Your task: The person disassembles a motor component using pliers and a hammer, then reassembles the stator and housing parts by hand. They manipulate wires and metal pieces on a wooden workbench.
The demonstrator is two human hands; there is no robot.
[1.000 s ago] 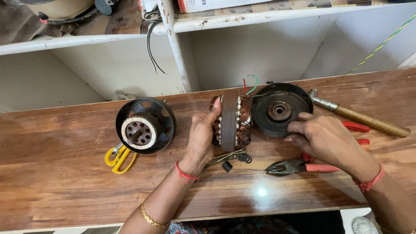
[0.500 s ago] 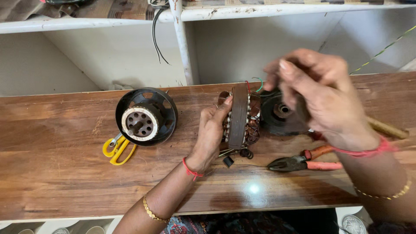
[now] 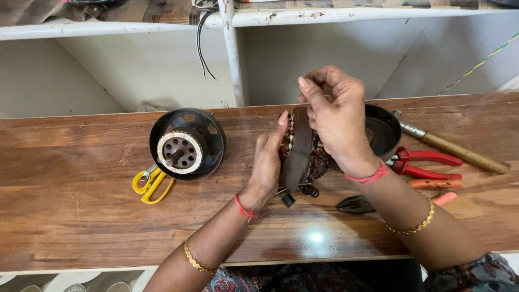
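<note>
Copper windings showed on the motor stator, which stood on edge near the middle of the wooden bench, steadied by the left hand laid flat against its side with fingers extended rather than wrapped around it. The right hand hovered over its top, fingertips pinched narrow on what looked like a thin wire, though too fine to tell for sure. Balanced that way, the stator could have tipped or rolled if the flat hand slackened, and a hard pull might have snapped or stripped the strand. Its dangling lead and black connector could have snagged the pliers close by. No packages, labels or signs were visible on the bench; the shelf above held only indistinct items.
</note>
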